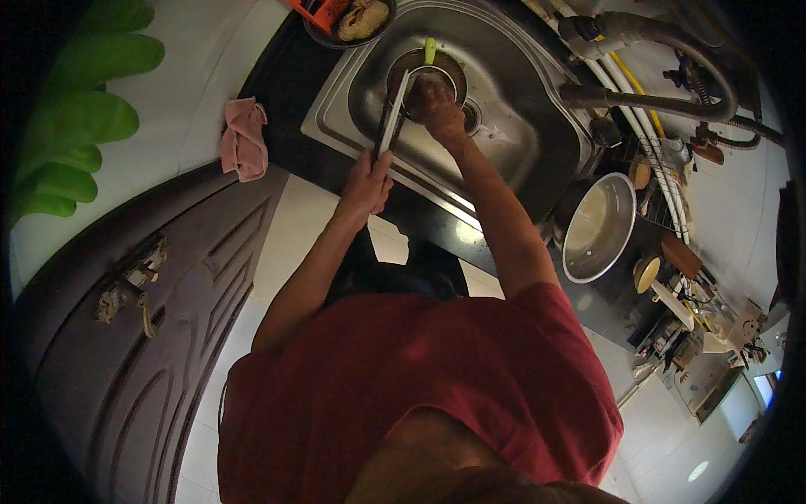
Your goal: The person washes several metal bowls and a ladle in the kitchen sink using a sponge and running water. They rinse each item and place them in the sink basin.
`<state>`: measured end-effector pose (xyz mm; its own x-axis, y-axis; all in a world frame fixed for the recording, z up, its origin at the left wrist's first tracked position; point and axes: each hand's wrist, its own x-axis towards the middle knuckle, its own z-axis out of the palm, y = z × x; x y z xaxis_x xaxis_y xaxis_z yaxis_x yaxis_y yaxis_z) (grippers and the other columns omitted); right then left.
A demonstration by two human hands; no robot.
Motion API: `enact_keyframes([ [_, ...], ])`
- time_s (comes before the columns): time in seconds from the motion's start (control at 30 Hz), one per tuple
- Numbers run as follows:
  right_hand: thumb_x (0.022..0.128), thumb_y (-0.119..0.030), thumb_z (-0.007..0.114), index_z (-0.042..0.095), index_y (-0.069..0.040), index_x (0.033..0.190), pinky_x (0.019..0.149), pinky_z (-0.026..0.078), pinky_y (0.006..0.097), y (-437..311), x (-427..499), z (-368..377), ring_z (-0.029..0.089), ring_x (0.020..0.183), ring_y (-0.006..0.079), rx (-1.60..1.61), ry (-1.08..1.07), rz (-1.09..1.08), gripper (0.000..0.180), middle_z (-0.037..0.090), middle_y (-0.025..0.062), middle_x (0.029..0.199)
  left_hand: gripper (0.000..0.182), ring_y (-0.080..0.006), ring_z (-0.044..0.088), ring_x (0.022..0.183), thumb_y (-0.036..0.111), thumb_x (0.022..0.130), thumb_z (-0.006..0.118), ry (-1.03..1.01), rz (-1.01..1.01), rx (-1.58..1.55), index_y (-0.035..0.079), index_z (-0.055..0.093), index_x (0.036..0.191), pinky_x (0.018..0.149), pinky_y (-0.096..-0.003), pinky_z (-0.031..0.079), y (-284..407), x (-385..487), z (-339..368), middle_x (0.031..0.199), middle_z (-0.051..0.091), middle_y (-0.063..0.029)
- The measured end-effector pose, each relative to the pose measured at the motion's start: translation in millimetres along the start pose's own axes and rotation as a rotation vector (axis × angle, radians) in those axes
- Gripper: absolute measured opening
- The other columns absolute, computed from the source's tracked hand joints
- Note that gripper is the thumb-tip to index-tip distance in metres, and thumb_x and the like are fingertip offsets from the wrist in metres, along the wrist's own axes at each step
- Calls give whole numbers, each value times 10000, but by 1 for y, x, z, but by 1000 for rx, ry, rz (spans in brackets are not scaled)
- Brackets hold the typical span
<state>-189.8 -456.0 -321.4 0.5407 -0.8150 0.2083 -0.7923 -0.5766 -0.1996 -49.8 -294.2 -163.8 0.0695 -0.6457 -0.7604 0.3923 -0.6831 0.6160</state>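
Note:
My left hand (369, 183) is closed around the lower end of a long, thin, pale-edged thing (395, 116), seen nearly edge-on, whose far end reaches over the stainless steel sink (510, 148). What kind of thing it is, I cannot tell. My right hand (444, 113) is down in the sink, over a round vessel with a light rim (454, 82); its fingers are blurred, and whether they hold something cannot be seen. Beneath lies a larger dark round vessel (397, 63), with a light green handle (430, 50) at its far side. The drain (472, 117) is right of my hand.
A bowl (312, 36) with a scrubber (363, 20) and an orange thing (324, 14) stands beyond the sink's left corner. A pink cloth (244, 140) lies at the left. The faucet (585, 96) reaches in from the right, above a large metal pot (599, 227).

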Motion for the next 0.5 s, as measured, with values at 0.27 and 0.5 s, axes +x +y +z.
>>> enact_keyframes([
  [0.27,824,-281,644,569,-48,1134,835,480,354,-4,-7,-88,597,924,232,1139,-260,668,395,621,67,1051,280,-61,375,417,356,914,552,-24,125,-101,93,456,919,341,-227,281,-16,40,17,613,437,4],
  [0.5,859,-383,614,567,-48,1110,852,454,321,-40,-27,-120,562,921,158,1759,-193,967,421,591,60,1047,289,-85,361,389,315,964,445,-54,36,-174,68,511,830,347,-250,270,-19,61,35,583,436,-2],
])
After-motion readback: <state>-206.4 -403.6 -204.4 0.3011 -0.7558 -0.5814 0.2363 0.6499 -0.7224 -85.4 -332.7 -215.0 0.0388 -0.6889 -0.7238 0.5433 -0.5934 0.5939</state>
